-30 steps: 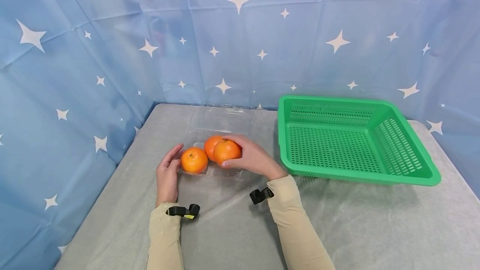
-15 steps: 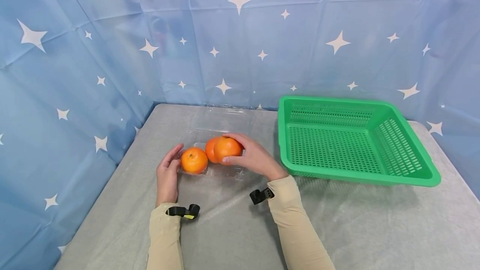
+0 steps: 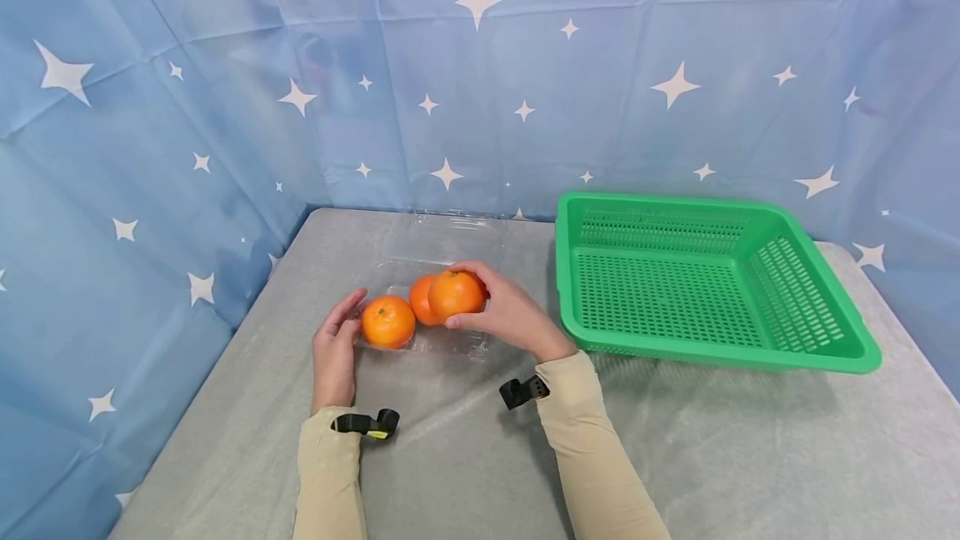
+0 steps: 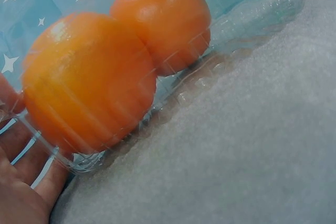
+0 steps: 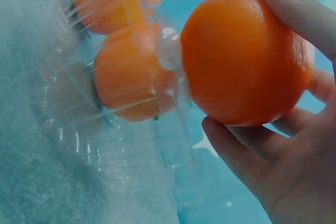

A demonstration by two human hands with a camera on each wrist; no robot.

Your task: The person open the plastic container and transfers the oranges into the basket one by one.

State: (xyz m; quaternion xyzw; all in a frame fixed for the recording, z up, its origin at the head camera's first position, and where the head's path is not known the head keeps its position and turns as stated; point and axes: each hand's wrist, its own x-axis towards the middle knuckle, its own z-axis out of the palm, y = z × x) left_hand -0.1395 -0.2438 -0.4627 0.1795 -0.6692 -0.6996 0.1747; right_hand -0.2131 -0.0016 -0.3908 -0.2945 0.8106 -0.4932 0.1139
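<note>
My right hand (image 3: 517, 319) grips an orange (image 3: 456, 294), thumb on the near side and fingers around the back. In the right wrist view, this orange (image 5: 247, 56) is up beyond the rim of a clear plastic clamshell (image 5: 126, 161). Two more oranges lie inside: one at the left end (image 3: 387, 322), the other in the middle (image 3: 422, 300), partly covered by the held one. My left hand (image 3: 335, 357) rests against the clamshell's left end, fingers relaxed. Through the clear wall, the left wrist view shows the left fingers (image 4: 31, 156) beside the near orange (image 4: 89, 82).
The clamshell's lid (image 3: 450, 236) lies folded back toward the curtain. A green slotted plastic basket (image 3: 675, 352) stands to the right on the grey table cover (image 3: 450, 457). A blue curtain with white stars (image 3: 480, 90) hangs behind and at the left.
The right hand has shifted the held orange slightly up and to the right. My left hand, the basket and the clamshell look unmoved.
</note>
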